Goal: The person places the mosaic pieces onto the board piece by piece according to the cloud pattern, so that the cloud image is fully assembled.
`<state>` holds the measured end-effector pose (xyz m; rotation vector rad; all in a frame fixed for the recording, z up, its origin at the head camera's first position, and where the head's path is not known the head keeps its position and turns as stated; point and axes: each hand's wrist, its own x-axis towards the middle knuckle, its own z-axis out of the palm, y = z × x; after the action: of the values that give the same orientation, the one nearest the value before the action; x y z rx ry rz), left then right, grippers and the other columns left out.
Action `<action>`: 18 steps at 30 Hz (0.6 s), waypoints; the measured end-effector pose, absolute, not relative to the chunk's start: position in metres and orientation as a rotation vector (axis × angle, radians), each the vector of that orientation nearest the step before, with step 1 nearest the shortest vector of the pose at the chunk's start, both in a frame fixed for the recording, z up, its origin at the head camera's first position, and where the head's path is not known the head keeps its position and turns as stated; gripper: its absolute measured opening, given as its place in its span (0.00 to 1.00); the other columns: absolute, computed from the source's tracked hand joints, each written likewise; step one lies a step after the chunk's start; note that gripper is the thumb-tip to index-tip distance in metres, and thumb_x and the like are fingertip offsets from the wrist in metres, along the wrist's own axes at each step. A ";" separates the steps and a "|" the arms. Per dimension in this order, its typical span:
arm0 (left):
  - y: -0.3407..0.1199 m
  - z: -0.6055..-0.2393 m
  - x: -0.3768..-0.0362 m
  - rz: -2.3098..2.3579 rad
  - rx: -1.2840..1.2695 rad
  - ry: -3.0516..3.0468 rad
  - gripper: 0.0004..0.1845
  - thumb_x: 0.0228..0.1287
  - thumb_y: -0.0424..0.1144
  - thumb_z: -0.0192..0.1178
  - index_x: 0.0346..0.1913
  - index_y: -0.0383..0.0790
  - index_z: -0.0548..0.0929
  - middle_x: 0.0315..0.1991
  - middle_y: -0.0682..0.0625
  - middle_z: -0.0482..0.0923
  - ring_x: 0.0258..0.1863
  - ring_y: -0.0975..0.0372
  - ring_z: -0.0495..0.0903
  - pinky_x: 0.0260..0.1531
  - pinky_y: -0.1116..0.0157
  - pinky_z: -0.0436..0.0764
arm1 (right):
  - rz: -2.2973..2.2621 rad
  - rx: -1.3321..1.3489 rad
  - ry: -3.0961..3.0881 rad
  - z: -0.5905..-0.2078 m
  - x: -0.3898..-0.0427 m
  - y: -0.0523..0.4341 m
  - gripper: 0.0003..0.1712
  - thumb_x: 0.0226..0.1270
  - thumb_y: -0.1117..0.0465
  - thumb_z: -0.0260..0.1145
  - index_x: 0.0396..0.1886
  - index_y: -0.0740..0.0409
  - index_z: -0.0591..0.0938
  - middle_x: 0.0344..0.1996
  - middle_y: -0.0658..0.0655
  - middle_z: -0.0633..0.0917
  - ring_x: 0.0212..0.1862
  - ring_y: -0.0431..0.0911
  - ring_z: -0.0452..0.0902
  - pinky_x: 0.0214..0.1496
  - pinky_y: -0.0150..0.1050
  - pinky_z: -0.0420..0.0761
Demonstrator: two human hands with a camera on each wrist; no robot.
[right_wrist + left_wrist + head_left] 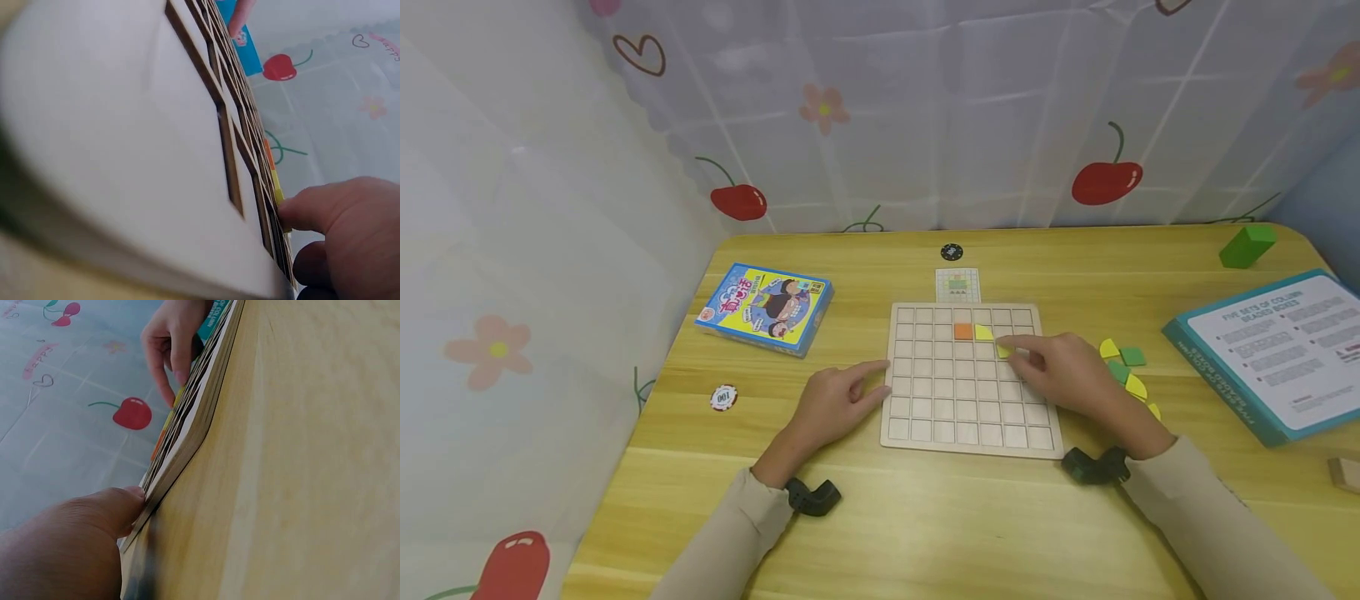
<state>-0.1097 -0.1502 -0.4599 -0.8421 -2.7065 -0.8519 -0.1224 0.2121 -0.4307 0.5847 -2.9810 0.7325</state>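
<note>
A pale wooden grid board (944,412) lies flat in the middle of the table. An orange square tile (962,332) and a yellow quarter-round tile (983,332) sit side by side in its second row from the far edge. My right hand (1067,371) pinches another yellow tile (1004,352) between thumb and index finger, over a cell one row nearer and to the right. That tile is partly covered by the fingers. At the board's left edge rests my left hand (835,404), index finger and thumb spread apart, their tips touching the rim.
Several yellow and green tiles (1133,357) lie right of the board, partly behind my right wrist. A small pattern card (958,286) and a black chip (952,252) sit beyond it. A cartoon box (767,308), white chip (724,397), teal box (1273,350) and green block (1247,247) stand around.
</note>
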 end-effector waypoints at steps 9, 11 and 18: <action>-0.150 -0.461 -0.109 -0.863 -0.842 -2.721 0.18 0.69 0.49 0.67 0.58 0.48 0.87 0.15 0.63 0.62 0.15 0.73 0.57 0.19 0.70 0.60 | 0.789 0.552 -2.953 -0.434 -0.121 0.210 0.18 0.70 0.56 0.70 0.58 0.53 0.87 0.13 0.45 0.66 0.18 0.41 0.59 0.22 0.37 0.59; -0.150 -0.460 -0.109 -0.864 -0.839 -2.727 0.18 0.69 0.49 0.67 0.58 0.48 0.87 0.15 0.63 0.62 0.14 0.72 0.57 0.19 0.69 0.60 | 0.798 0.538 -2.952 -0.435 -0.121 0.210 0.18 0.70 0.56 0.70 0.57 0.53 0.87 0.13 0.45 0.66 0.18 0.41 0.59 0.22 0.37 0.59; -0.150 -0.459 -0.110 -0.871 -0.836 -2.733 0.19 0.70 0.50 0.67 0.59 0.48 0.87 0.15 0.63 0.63 0.15 0.72 0.58 0.19 0.69 0.61 | 0.802 0.489 -2.961 -0.436 -0.122 0.209 0.18 0.71 0.55 0.69 0.57 0.53 0.87 0.14 0.46 0.68 0.18 0.42 0.61 0.22 0.38 0.60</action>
<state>-0.1096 -0.1502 -0.4594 -0.8358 -2.7330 -0.8706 -0.1223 0.2088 -0.4356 0.4886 -2.9610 0.8019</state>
